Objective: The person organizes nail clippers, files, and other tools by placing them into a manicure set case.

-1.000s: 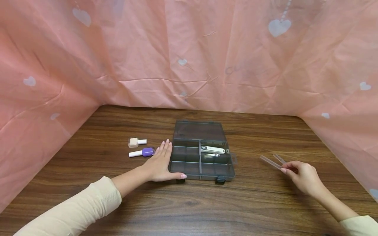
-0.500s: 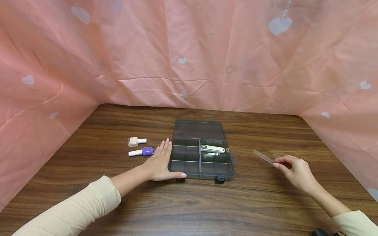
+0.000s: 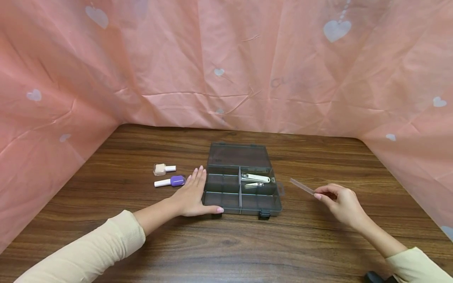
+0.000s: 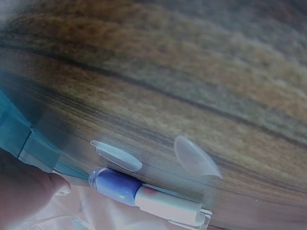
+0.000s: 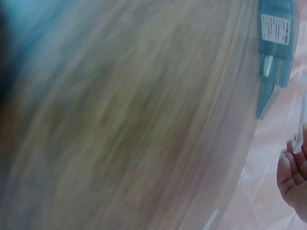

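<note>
Clear strip [image 3: 302, 186] is pinched in the right hand [image 3: 342, 205], between the grey case [image 3: 222, 199] and the right edge of the desk [image 3: 226, 251] — closer to the case than a second ago; the left hand [image 3: 191, 198], fingers straight, stays against the case.

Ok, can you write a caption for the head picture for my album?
Left hand against an open box of nail clippers, right hand pinching a clear strip.

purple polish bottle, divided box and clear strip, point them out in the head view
Purple polish bottle [image 3: 177, 181]: head view, on its purple body.
Divided box [image 3: 260, 202]: head view, bare near-right compartment floor.
Clear strip [image 3: 302, 186]: head view, midway along its visible length.
</note>
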`<state>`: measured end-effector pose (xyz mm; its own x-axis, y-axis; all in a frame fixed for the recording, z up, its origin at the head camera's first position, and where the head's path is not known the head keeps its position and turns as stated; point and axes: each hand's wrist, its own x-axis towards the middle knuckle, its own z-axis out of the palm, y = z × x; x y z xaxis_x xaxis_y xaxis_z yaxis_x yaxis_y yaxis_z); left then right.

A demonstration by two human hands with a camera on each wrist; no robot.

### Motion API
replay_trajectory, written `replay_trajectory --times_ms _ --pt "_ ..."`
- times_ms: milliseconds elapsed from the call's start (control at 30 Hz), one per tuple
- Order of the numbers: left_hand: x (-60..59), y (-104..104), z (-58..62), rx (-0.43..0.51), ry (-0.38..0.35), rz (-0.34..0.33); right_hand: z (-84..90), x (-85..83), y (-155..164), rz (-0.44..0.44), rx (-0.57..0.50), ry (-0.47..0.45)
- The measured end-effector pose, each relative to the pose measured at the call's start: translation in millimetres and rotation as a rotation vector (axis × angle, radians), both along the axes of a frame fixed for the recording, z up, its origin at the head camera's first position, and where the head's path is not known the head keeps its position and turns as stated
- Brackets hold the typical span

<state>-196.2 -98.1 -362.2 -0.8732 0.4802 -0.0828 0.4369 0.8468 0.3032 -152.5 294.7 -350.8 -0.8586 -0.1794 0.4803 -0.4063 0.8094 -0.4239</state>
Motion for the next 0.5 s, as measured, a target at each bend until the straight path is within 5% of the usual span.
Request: replay_trajectory --times_ms 500 --pt "-1.9 0 -2.4 0.006 -0.002 0.003 8.9 -6.1 -41 0.135 -0.024 -0.062"
